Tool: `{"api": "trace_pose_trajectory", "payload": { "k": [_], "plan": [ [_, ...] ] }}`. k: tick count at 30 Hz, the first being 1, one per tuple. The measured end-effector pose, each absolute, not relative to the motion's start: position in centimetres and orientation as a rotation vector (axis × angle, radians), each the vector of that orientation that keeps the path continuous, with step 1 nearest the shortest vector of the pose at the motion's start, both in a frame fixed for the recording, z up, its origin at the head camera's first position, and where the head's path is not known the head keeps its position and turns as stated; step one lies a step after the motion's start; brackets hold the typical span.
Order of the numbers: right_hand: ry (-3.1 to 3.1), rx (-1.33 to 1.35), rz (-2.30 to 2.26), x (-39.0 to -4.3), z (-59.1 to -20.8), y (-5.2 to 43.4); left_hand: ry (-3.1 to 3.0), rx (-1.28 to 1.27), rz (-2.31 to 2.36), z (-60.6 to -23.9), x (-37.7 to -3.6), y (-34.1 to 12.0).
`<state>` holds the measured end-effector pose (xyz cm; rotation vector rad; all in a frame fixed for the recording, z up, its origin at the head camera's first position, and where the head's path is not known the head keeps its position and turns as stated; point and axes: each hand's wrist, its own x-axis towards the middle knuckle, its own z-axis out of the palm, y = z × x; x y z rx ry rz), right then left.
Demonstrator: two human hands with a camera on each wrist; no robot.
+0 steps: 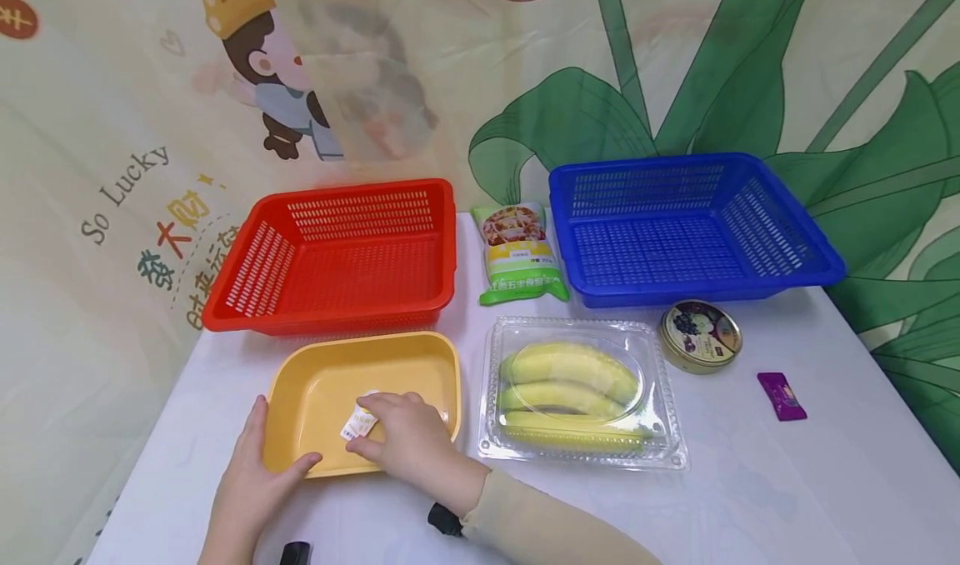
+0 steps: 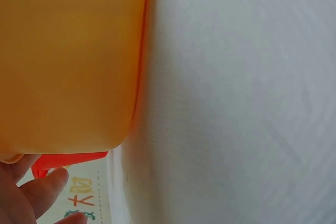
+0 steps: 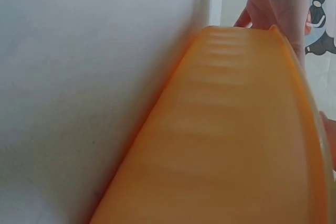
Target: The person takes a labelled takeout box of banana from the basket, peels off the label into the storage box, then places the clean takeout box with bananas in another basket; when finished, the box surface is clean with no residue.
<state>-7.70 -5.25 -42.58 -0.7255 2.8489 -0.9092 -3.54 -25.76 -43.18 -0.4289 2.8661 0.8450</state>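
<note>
- My right hand (image 1: pixel 405 432) reaches into the yellow tray (image 1: pixel 315 394) and pinches a small white packet (image 1: pixel 357 421) between fingertips and thumb, fingers curled over it, just above the tray's floor near its front wall.
- My left hand (image 1: pixel 251 473) grips the tray's near left corner, thumb hooked over the front rim and fingers along the outside of the left wall.
- The tray sits at the front left of the white counter (image 1: pixel 750 482); both wrist views show little beyond its yellow wall against the white surface.
- Just right of the tray lies a clear plastic clamshell (image 1: pixel 667 432) with bananas (image 1: pixel 566 369) inside, lid shut.
- Behind the tray is a red basket (image 1: pixel 442 240), close to it.
- A green-and-white snack bag (image 1: pixel 519 252) lies between the red basket and a blue basket (image 1: pixel 817 257) at the back right.
- A round tin (image 1: pixel 701 335) rests just in front of the blue basket, beside the clamshell's far right corner.
- A small purple wrapped sweet (image 1: pixel 781 395) lies alone to the right of the tin, well apart from my hands.
</note>
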Motion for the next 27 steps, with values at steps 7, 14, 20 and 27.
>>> {"api": "trace_pose_trajectory", "payload": {
  "k": [7,14,20,27],
  "plan": [
    [2.901,-0.925,-1.014,-7.2,-41.7,-4.8,2.890,-0.413,0.851,-43.3,-3.5,-25.9],
    [2.932,-0.975,-1.116,-6.2,-40.1,-3.4,2.906,-0.408,0.834,-43.4,-3.6,-25.8],
    [2.865,-0.936,-1.217,-5.6,-38.7,-1.0,3.055,-0.329,0.782,-43.1,-3.5,-25.2],
    [2.810,-0.757,-1.314,-5.9,-37.3,1.8,3.185,-0.149,0.922,-41.8,-3.5,-23.4]
  ]
}}
